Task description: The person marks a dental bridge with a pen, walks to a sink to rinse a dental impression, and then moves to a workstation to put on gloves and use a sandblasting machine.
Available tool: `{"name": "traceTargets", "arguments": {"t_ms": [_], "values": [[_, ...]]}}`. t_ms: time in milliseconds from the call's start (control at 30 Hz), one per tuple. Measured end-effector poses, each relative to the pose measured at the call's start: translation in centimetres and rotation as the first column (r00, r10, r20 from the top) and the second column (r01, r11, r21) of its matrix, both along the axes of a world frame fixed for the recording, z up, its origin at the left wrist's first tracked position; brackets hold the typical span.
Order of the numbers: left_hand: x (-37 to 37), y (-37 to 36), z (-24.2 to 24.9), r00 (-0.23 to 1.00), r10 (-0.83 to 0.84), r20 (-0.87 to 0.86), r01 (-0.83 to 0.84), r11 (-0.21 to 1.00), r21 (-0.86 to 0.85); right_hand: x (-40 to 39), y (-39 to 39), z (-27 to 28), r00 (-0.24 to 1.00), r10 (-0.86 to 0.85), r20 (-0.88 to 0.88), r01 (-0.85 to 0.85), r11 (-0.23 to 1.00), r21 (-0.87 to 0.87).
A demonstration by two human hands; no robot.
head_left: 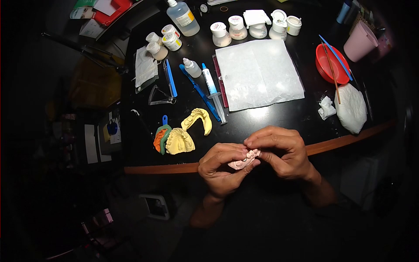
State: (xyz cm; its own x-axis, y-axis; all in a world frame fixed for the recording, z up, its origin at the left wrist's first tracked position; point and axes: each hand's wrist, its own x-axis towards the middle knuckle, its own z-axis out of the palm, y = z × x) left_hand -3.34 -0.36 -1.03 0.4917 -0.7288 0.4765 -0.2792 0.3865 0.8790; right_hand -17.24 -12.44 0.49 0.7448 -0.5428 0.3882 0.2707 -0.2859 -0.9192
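Note:
A small pink dental model [239,164] with a row of pale teeth is held just in front of the table's edge. My left hand [221,168] grips it from the left, thumb below and fingers over the top. At its right end my right hand [280,150] is closed, thumb and fingertips pinching the model near the teeth. Whether a separate small piece sits between those fingertips cannot be made out. To the left on the table lie a cream dental cast [180,142], a horseshoe-shaped yellow cast [198,120] and an impression tray [162,139] with green and orange material.
White paper [259,74] covers a pad mid-table. Left of it lie a syringe [212,89], a dropper bottle [192,68] and calipers [162,97]. Several powder jars [220,35] line the back. A red bowl [323,65] and a white cloth [350,109] are at right.

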Motion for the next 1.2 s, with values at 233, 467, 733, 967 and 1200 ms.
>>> {"name": "traceTargets", "arguments": {"t_ms": [233, 467, 733, 967, 1200], "values": [[-0.06, -0.04, 0.02, 1.000, 0.003, 0.007, -0.003, 1.000, 0.004, -0.04, 0.01, -0.09, 1.000, -0.007, -0.005, 0.007, 1.000, -0.009], [-0.04, 0.25, 0.03, 1.000, -0.023, -0.018, 0.024, 0.999, 0.043, -0.07, 0.03, -0.23, 1.000, -0.010, 0.003, 0.010, 1.000, -0.016], [-0.17, 0.60, -0.22, 0.991, -0.058, -0.120, 0.065, 0.996, 0.053, -0.12, 0.00, -0.27, 1.000, -0.001, 0.007, 0.001, 1.000, -0.017], [-0.14, 0.59, -0.49, 0.985, -0.091, -0.147, 0.096, 0.995, 0.031, -0.03, -0.03, -0.21, 0.999, -0.011, 0.036, 0.012, 0.999, -0.037], [-0.44, 0.38, -0.29, 0.955, -0.088, -0.283, 0.078, 0.996, -0.048, -0.05, 0.58, -0.71, 0.977, -0.150, 0.152, 0.187, 0.946, -0.264]]}}
